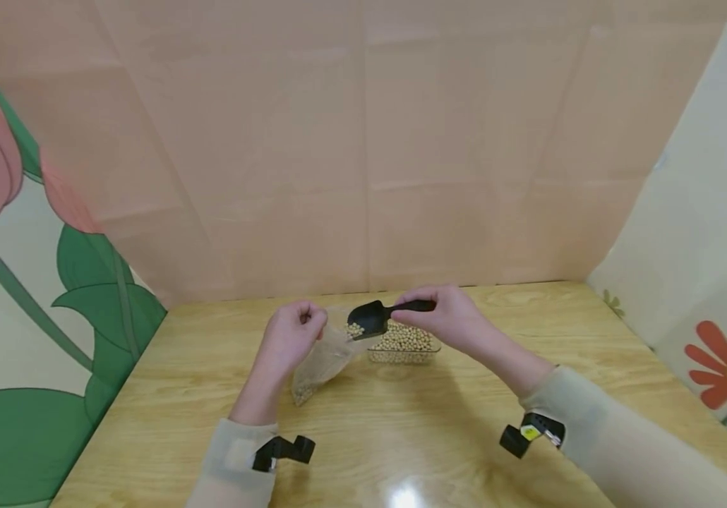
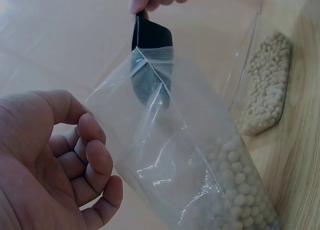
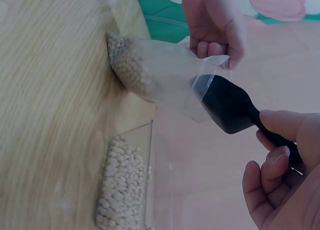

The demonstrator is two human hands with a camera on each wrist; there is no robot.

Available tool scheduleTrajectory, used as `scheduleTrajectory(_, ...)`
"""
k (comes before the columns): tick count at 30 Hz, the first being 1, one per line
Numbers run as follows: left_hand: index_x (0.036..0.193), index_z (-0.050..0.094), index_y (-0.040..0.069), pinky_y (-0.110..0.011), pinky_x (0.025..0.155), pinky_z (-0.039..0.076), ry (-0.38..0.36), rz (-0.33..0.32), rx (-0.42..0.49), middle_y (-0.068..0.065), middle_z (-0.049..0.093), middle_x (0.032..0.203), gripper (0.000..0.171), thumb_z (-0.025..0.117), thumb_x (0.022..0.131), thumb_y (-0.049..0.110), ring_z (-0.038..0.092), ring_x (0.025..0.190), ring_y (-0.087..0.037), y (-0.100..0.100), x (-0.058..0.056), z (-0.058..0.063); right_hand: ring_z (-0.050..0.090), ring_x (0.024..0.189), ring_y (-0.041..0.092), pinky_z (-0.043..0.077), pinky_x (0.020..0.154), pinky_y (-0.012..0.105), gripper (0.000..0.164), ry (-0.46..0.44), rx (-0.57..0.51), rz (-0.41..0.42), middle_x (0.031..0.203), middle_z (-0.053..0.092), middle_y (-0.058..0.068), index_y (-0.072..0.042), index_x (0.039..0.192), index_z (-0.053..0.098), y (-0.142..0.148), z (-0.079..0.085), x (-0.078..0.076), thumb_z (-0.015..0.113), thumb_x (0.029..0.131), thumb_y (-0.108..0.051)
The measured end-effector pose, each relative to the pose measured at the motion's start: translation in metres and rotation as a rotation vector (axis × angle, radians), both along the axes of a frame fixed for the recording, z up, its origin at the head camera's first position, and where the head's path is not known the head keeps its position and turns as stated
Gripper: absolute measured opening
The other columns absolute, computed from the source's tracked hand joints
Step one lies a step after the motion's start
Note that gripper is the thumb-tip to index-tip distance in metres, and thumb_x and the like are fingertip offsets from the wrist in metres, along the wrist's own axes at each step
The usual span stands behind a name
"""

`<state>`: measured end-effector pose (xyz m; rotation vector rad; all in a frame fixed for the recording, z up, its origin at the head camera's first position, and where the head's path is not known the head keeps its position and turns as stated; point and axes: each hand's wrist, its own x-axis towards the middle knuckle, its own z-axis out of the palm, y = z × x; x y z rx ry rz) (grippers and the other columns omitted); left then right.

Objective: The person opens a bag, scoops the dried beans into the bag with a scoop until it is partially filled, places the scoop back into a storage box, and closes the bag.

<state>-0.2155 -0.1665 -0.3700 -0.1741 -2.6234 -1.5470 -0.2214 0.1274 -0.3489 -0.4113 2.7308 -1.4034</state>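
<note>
A clear zip-top bag (image 2: 165,140) with pale soybeans in its lower part hangs at a slant, its bottom corner low over the table. My left hand (image 1: 295,330) pinches the bag's upper edge, fingers curled. My right hand (image 1: 449,314) grips the handle of a black scoop (image 1: 370,319), thumb along the handle in the right wrist view. The scoop's front is inside the bag's mouth, and some soybeans (image 1: 354,330) show at its tip in the head view. Below the scoop stands a clear rectangular container (image 3: 150,155) filled with soybeans (image 3: 120,182).
The wooden table (image 1: 363,437) spreads around the hands. A pinkish cloth backdrop (image 1: 363,155) rises behind it, with flower-painted walls on both sides. Each sleeve carries a black wrist camera, left (image 1: 284,451) and right (image 1: 531,432).
</note>
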Motion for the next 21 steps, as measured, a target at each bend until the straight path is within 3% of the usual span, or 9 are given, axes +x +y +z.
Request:
scheduleTrajectory(6,0.089,0.07,0.007,-0.033,0.058,0.039,0.002,-0.003,-0.003,-0.011,0.068,0.079,0.02,0.058,0.101,0.017,0.044,0.06,-0.02,-0.002,0.0,-0.002,0.057,0.063,0.018,0.048,0.056,0.033,0.032,0.097,0.074,0.031,0.108,0.077,0.006,-0.018,0.122,0.085,-0.003,0.008,0.002,0.086,0.097,-0.039)
scheduleTrajectory(10,0.09,0.07,0.007,-0.033,0.057,0.039,-0.01,0.002,-0.006,-0.008,0.067,0.078,0.019,0.058,0.101,0.017,0.045,0.061,-0.02,-0.002,0.001,-0.001,0.059,0.063,0.018,0.05,0.057,0.032,0.029,0.125,0.076,0.051,0.112,0.077,0.008,-0.016,0.12,0.085,-0.003,0.014,0.003,0.086,0.098,-0.034)
scheduleTrajectory(18,0.088,0.069,0.009,-0.031,0.056,0.038,0.004,0.006,0.001,-0.007,0.067,0.078,0.019,0.058,0.1,0.017,0.046,0.062,-0.02,0.0,0.0,0.002,0.056,0.072,0.02,0.049,0.065,0.034,0.037,0.049,0.023,0.023,0.129,0.075,0.011,-0.017,0.126,0.084,0.01,0.026,0.006,0.086,0.098,-0.04)
scheduleTrajectory(21,0.087,0.069,0.008,-0.03,0.056,0.037,0.01,0.007,0.002,-0.005,0.066,0.076,0.019,0.058,0.1,0.016,0.046,0.062,-0.019,0.0,0.0,0.002,0.062,0.09,0.022,0.052,0.076,0.037,0.043,0.003,0.018,-0.007,0.136,0.073,0.009,-0.019,0.128,0.083,0.019,0.029,0.008,0.085,0.096,-0.047)
